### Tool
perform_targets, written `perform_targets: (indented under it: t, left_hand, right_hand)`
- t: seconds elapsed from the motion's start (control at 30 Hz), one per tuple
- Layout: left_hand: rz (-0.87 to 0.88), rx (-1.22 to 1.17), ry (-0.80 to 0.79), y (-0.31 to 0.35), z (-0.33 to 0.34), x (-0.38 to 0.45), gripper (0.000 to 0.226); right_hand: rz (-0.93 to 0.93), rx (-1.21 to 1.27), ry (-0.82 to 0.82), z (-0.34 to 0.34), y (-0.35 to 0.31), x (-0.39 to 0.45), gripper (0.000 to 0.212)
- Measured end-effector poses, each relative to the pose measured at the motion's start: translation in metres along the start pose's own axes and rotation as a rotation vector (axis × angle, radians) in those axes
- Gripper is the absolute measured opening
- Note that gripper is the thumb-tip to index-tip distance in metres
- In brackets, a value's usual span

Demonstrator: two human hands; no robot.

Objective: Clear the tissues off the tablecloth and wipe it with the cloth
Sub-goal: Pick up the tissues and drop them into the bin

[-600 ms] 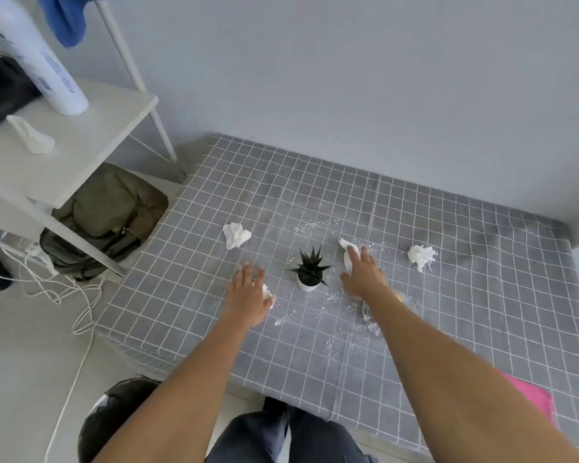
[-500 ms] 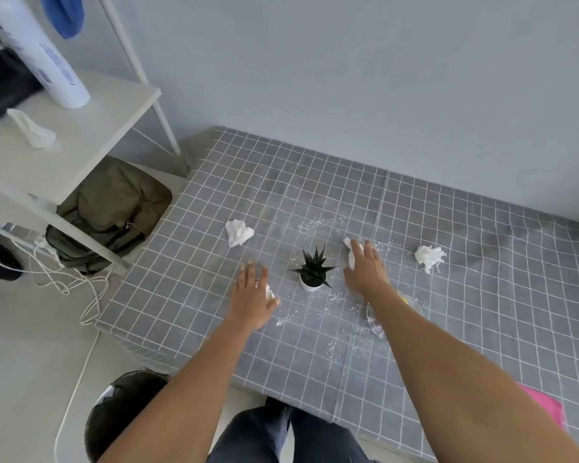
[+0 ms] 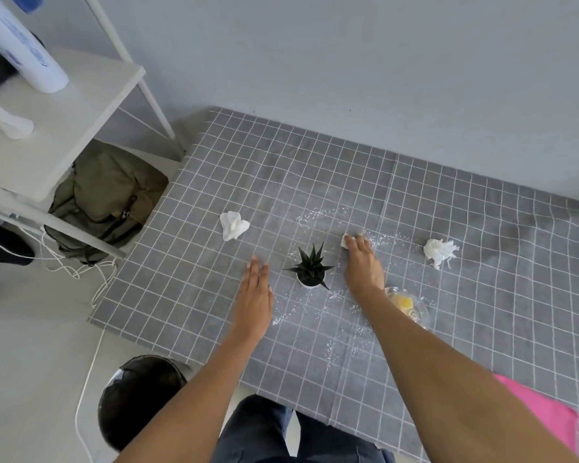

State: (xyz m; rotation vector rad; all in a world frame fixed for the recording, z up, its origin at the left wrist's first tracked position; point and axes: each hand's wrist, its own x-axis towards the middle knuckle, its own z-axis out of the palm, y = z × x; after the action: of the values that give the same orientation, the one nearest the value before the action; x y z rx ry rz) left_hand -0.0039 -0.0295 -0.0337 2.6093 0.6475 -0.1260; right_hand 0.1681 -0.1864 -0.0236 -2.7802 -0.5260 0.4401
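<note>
Already the right hand (image 3: 361, 262), at frame centre, curls its fingertips onto a tissue (image 3: 345, 241) beside the plant (image 3: 311, 272); a careless sweep could topple it. The left hand (image 3: 253, 299) lies flat, fingers together. The pink cloth (image 3: 545, 416) sits lower right, its long axis running toward the lower-right corner.

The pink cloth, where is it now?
In the head view, the pink cloth lies at the near right corner of the tablecloth, beside the right forearm, apart from the glass bowl.
</note>
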Motion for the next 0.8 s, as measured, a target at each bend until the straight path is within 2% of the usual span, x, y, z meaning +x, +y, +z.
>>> perform_targets:
  t: [0.13, 0.33, 0.53, 0.8]
  left_hand:
    - [-0.101, -0.021, 0.013, 0.000, 0.001, -0.005, 0.052]
    - [-0.031, -0.048, 0.032, 0.002, 0.003, -0.004, 0.051]
    - [-0.047, -0.116, 0.054, 0.004, -0.005, 0.006, 0.051]
    - [-0.005, -0.098, 0.156, 0.003, -0.049, 0.068, 0.046]
  right_hand:
    - [0.008, -0.002, 0.009, -0.002, 0.003, 0.002, 0.064]
    - [-0.023, -0.024, -0.005, -0.004, 0.006, 0.001, 0.066]
    - [-0.040, -0.029, -0.026, -0.008, 0.010, 0.002, 0.065]
    - [-0.008, -0.003, 0.040, -0.027, 0.018, 0.009, 0.067]
